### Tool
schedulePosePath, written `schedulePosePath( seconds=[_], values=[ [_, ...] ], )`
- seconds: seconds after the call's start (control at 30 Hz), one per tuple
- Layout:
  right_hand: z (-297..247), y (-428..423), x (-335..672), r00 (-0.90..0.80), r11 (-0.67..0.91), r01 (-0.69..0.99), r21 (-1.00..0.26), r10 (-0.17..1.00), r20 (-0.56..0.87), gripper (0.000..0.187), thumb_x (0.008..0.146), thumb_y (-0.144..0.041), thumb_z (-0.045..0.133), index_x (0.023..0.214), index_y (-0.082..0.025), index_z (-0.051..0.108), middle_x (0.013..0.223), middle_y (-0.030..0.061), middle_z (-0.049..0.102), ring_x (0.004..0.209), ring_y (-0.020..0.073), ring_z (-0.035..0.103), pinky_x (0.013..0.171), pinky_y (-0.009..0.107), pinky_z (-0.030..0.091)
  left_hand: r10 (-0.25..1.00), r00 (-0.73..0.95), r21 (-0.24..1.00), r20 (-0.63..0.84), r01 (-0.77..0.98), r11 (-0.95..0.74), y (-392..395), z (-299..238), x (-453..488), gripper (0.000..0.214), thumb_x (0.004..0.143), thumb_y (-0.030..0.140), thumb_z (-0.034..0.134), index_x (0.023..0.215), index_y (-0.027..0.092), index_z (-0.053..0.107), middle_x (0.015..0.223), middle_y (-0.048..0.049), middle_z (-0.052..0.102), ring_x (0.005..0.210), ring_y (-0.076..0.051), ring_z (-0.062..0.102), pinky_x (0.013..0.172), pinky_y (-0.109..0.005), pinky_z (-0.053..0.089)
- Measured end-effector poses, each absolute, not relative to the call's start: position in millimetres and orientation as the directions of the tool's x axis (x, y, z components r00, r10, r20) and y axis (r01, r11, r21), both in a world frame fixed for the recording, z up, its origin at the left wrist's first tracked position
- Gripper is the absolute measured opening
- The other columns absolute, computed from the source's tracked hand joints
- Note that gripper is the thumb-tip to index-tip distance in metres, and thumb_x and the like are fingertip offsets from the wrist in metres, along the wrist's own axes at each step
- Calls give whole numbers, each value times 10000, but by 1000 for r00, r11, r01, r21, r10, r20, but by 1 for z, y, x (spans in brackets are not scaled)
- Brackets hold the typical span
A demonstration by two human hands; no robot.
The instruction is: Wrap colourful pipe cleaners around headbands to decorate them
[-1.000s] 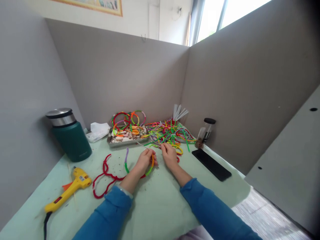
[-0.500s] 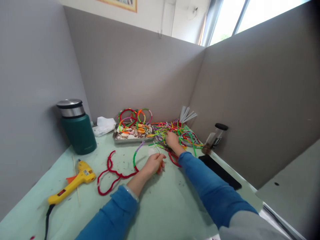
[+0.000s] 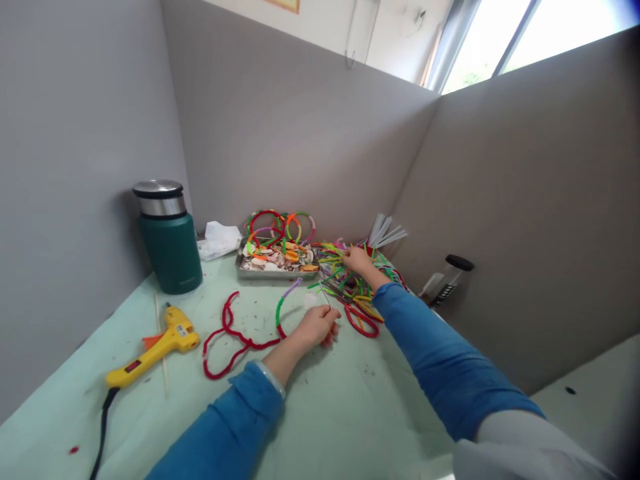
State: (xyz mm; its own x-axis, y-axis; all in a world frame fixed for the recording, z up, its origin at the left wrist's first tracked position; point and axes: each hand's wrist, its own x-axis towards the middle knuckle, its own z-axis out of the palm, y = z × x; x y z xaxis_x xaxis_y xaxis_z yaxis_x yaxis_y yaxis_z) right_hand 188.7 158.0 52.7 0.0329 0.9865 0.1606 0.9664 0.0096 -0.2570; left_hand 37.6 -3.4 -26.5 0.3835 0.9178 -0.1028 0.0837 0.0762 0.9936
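with the left hand (image 3: 320,325), grasping a thin pale strip (image 3: 326,297), pinched at the fingertips and pointing up and away. with the right hand (image 3: 357,259), dipping fingers into the heap of fuzzy stems (image 3: 359,285); cannot tell whether that grip has caught any stem. judging by this, probably at the step of picking out a stem for the banded curve (image 3: 278,313), purple, green and red in sight, resting on the tabletop (image 3: 350,407) just left of the left hand and partly hidden by its wrist. seems to call next for teasing a single stem loose with a light pinch, without dragging the tangle along.

counting outward: one banded curve, seemingly joined to one red looped shape (image 3: 248,343); one pair of scissors (image 3: 342,295) at the near edge of the heap; too many stems to number. farther off, one metal tray (image 3: 275,274) of uncountable shells (image 3: 280,257), with at least three coloured rings (image 3: 283,230); several white sticks (image 3: 385,230); one clear jar (image 3: 450,277); one white tissue (image 3: 220,240). leftward, one green bottle (image 3: 173,253), one yellow glue gun (image 3: 165,343), one thin stick (image 3: 166,378) beneath it.
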Motion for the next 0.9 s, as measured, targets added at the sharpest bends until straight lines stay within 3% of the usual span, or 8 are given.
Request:
schedulePosePath(
  seconds=[0.13, 0.23, 0.43, 0.53, 0.63, 0.8, 0.9],
  values=[
    [96, 164, 198, 82, -16, 914, -406, 986, 146, 149, 751, -210, 556, 763, -101, 657, 536, 57, 594, 485, 135, 550, 508, 222, 423, 920, 378, 993, -103, 85, 77, -2, -28, 38, 254, 827, 362, 398, 887, 145, 515, 594, 14, 542, 354, -72, 462, 347, -189, 330],
    [119, 164, 202, 130, -10, 816, -579, 978, 165, 88, 740, -165, 579, 708, -94, 620, 422, 6, 500, 381, 90, 458, 436, 196, 385, 917, 381, 992, -119, 92, 90, -3, -25, 38, 255, 820, 371, 415, 892, 146, 512, 588, 19, 537, 357, -65, 459, 354, -181, 332],
    [150, 162, 210, 177, 96, 678, -729, 941, 289, 89, 789, -117, 509, 846, -114, 577, 538, 2, 563, 422, 65, 477, 458, 171, 406, 918, 380, 992, -114, 99, 82, -3, -26, 38, 242, 821, 364, 401, 862, 150, 505, 599, 12, 544, 352, -63, 458, 355, -179, 336],
    [159, 164, 217, 92, 172, 730, -661, 934, 344, 58, 748, -167, 598, 759, -112, 585, 512, -11, 542, 414, 60, 456, 448, 170, 386, 918, 380, 991, -111, 106, 76, -2, -28, 37, 247, 823, 367, 398, 864, 149, 506, 601, 7, 553, 350, -64, 461, 355, -179, 333],
    [163, 166, 219, -34, 184, 808, -560, 963, 266, 151, 745, -232, 634, 669, -113, 581, 459, -19, 507, 384, 50, 417, 426, 169, 352, 920, 378, 993, -100, 101, 67, -3, -28, 37, 251, 819, 376, 409, 849, 147, 506, 596, 7, 556, 349, -58, 464, 359, -171, 329],
    [164, 167, 215, -87, 195, 536, -822, 981, 176, 96, 789, -182, 603, 736, -127, 545, 658, 31, 625, 432, 41, 472, 433, 156, 380, 922, 373, 993, -105, 95, 75, -5, -24, 38, 231, 823, 377, 418, 830, 157, 488, 591, 11, 557, 348, -66, 467, 348, -180, 333],
    [161, 165, 214, -48, 265, 370, -890, 962, 267, 107, 814, -207, 584, 755, -139, 526, 701, 32, 635, 473, 41, 500, 465, 148, 411, 932, 347, 993, -104, 94, 75, -3, -25, 39, 201, 829, 364, 422, 797, 168, 452, 580, 18, 545, 343, -68, 464, 337, -177, 332]
  ],
)
